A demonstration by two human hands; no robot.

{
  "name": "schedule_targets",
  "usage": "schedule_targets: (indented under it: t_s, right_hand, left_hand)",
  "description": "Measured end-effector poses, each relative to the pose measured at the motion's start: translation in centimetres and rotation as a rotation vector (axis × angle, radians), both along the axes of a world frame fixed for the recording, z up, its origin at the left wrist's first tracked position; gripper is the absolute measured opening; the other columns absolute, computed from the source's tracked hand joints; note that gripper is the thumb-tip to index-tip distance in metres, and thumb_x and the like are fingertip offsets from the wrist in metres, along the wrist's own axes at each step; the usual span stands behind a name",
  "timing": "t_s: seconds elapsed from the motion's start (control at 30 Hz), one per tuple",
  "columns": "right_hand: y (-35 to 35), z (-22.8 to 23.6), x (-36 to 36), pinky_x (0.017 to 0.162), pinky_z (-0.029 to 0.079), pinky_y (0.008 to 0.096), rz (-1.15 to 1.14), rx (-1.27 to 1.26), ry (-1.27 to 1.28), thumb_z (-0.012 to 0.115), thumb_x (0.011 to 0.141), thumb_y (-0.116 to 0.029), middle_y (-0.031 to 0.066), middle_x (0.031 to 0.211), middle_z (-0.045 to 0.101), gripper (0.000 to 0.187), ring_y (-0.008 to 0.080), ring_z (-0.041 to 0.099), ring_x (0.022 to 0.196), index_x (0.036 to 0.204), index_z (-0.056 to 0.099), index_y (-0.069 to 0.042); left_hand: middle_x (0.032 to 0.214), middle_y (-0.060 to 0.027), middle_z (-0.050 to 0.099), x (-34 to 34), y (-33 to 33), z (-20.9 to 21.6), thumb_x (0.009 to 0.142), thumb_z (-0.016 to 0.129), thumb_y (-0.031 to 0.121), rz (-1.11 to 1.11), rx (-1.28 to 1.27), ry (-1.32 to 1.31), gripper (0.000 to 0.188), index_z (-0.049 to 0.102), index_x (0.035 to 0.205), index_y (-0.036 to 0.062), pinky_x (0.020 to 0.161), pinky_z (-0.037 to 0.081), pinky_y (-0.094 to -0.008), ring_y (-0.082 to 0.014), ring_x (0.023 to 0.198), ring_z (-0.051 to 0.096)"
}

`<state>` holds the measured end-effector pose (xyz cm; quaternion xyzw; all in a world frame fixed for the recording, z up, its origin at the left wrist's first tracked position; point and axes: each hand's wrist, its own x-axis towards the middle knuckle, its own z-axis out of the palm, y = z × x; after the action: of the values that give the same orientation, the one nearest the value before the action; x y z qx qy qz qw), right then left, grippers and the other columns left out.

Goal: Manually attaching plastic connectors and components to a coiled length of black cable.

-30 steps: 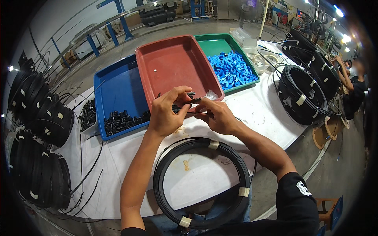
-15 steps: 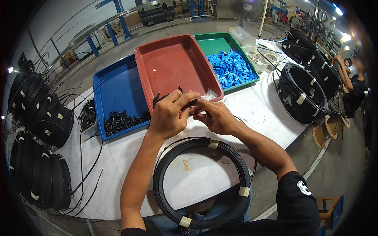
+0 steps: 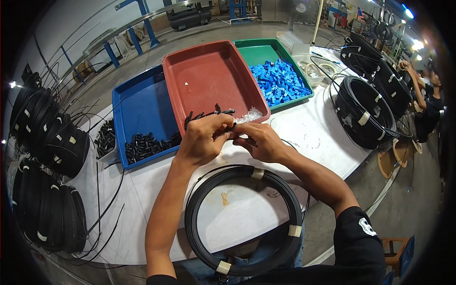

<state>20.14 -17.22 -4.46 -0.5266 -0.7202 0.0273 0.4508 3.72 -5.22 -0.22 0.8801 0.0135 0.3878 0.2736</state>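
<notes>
Fingertips of the left hand (image 3: 200,141) and right hand (image 3: 264,143) pinch closed on a mostly hidden black piece (image 3: 232,128) by the red tray's (image 3: 211,78) near rim, beyond a tape-banded black cable coil (image 3: 192,218); a white emblem (image 3: 366,226) marks the right sleeve (image 3: 350,249).

Three trays (image 3: 209,71) stand behind the cable coil (image 3: 191,216).

No words or numbers can be read. A white emblem (image 3: 366,227) stands on the black sleeve (image 3: 356,244), to the right of and nearer the body than the right grip (image 3: 261,142); on the white table (image 3: 323,128), just right of that grip, faint dark marks (image 3: 311,142) are too unclear to decipher.
</notes>
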Motion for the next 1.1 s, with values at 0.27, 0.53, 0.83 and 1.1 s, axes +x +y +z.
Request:
schedule_targets:
  t_s: [0.27, 0.53, 0.83, 1.1]
  right_hand:
    - [-0.7, 2.1, 1.0, 0.068, 0.051, 0.0340, 0.093, -0.019, 0.129, 0.071, 0.081, 0.000, 0.0112, 0.089, 0.068, 0.020, 0.0249, 0.065, 0.079, 0.101, 0.072, -0.003]
    - [-0.9, 1.9, 1.4, 0.061, 0.042, 0.0233, 0.150, -0.195, 0.584, 0.074, 0.090, -0.020, 0.0004, 0.083, 0.064, 0.019, 0.0047, 0.051, 0.068, 0.096, 0.073, -0.002]
    - [-1.0, 2.0, 1.6, 0.053, 0.037, 0.0220, 0.044, -0.215, 0.589, 0.076, 0.088, -0.018, -0.0015, 0.074, 0.065, 0.019, 0.0026, 0.046, 0.058, 0.096, 0.073, -0.001]
    - [-1.4, 2.9, 1.1, 0.050, 0.035, 0.0252, 0.034, -0.098, 0.477, 0.073, 0.087, -0.009, -0.0010, 0.073, 0.062, 0.010, 0.0036, 0.044, 0.057, 0.095, 0.073, -0.003]
  left_hand:
    - [0.082, -0.0105, 0.073, -1.0, 1.0, 1.9, 0.072, 0.071, -0.010, 0.147, -0.119, -0.052, 0.029, 0.070, 0.097, 0.0042, 0.066, 0.056, -0.0247, -0.0157, 0.075, 0.072]
    - [0.085, -0.0098, 0.074, -1.2, 0.9, 2.3, 0.071, 0.073, -0.010, 0.114, -0.039, -0.038, 0.021, 0.075, 0.089, 0.0002, 0.072, 0.057, -0.0265, -0.0160, 0.078, 0.072]
    - [0.085, -0.0118, 0.074, -0.5, 0.5, 0.8, 0.070, 0.073, -0.010, 0.039, -0.074, -0.046, 0.024, 0.077, 0.089, 0.0039, 0.072, 0.056, -0.0262, -0.0167, 0.076, 0.071]
    - [0.085, -0.0120, 0.074, -0.6, 0.5, 0.6, 0.071, 0.069, -0.013, 0.008, -0.144, -0.025, 0.026, 0.077, 0.091, 0.0013, 0.073, 0.056, -0.0260, -0.0157, 0.077, 0.070]
